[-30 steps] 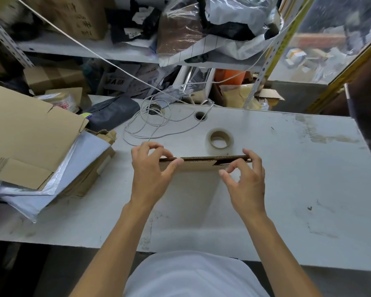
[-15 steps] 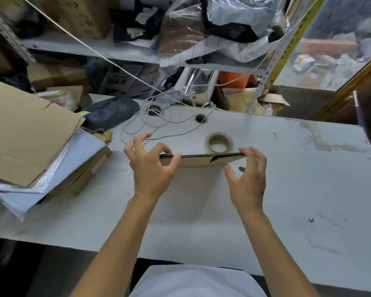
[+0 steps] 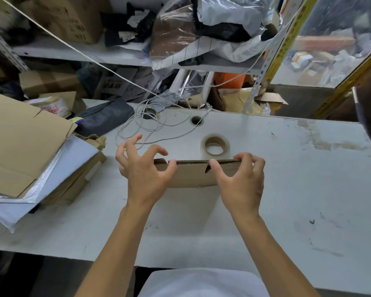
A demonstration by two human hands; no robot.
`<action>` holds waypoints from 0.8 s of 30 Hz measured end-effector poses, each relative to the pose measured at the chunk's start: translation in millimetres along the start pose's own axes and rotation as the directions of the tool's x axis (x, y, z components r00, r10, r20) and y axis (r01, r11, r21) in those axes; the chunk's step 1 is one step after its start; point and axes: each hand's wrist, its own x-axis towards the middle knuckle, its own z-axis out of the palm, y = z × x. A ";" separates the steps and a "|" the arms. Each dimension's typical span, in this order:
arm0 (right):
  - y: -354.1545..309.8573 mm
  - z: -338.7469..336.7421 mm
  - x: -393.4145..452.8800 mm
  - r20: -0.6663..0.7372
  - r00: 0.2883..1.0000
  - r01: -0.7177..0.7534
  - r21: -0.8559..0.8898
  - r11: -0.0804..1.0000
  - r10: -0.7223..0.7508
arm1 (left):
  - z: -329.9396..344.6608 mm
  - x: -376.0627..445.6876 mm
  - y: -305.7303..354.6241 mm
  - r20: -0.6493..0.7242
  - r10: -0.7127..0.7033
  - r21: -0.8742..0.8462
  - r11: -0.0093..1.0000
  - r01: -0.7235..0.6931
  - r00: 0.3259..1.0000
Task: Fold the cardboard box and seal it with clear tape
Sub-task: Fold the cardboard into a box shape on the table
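The flattened box [image 3: 193, 173] stands on edge over the middle of the table [image 3: 308, 189], its top edge level and the two layers of corrugated card pressed nearly together. The left hand [image 3: 145, 174] has its thumb against the near face at the box's left end; its fingers are spread and curled above the top edge, not closed, so on that side the hold is loose at best. The right hand [image 3: 242, 181] pinches the right end, thumb on the near face and fingers hooked over the top edge. Whether the bottom edge rests on the table cannot be told. The tape [image 3: 215, 144] lies flat just beyond the box, apart from it.

The main risk is at the left end. With those fingers lifted, the box depends mostly on the right-hand pinch, and it could swing or tip away toward the tape. If the fingers dig between the wrong layers, the card may buckle across a panel instead of opening along its scores. A dark notch near the right thumb looks like a flap slit; pulling hard there could tear it.

To the far left, a loose cable [image 3: 141, 127] lies coiled on the table, and a stack of cardboard [image 3: 26, 142] crowds the left side. A box opened out leftward could snag either.
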 end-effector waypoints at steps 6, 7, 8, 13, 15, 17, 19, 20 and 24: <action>-7.9 2.2 0.3 -0.002 0.998 0.069 0.109 0.992 -0.069 | -0.1 1.5 5.3 0.076 -0.054 -0.005 0.998 0.055 0.996; -8.5 3.1 -0.6 -0.014 0.997 0.074 0.121 0.990 -0.073 | -1.2 3.7 5.7 0.097 -0.061 0.010 0.998 0.060 0.993; -8.9 3.6 -1.4 -0.019 0.997 0.078 0.133 0.988 -0.076 | -2.8 6.0 6.1 0.120 -0.063 0.023 0.998 0.060 0.991; -6.4 5.3 -6.5 0.050 0.988 0.137 0.148 0.979 -0.146 | -8.1 10.7 3.0 0.204 0.033 -0.001 0.999 -0.033 0.978; -5.2 5.7 -7.9 0.068 0.983 0.158 0.181 0.971 -0.173 | -7.5 10.5 1.1 0.181 0.067 -0.024 0.998 -0.063 0.981; -3.3 4.5 -6.3 0.098 0.974 0.177 0.224 0.958 -0.203 | -6.8 10.8 0.3 0.135 0.058 -0.039 0.998 -0.053 0.989; -1.0 1.4 -2.0 0.139 0.963 0.194 0.246 0.950 -0.233 | -7.4 11.8 -0.6 0.102 0.005 -0.067 0.998 0.002 0.995; -0.6 -0.5 0.3 0.169 0.958 0.185 0.250 0.950 -0.231 | -8.5 12.7 -1.4 0.094 -0.017 -0.078 0.997 0.024 0.995; -1.2 -0.8 5.5 0.242 0.955 0.083 0.337 0.938 -0.172 | -14.7 17.9 -5.5 0.147 0.000 -0.054 0.998 0.008 0.989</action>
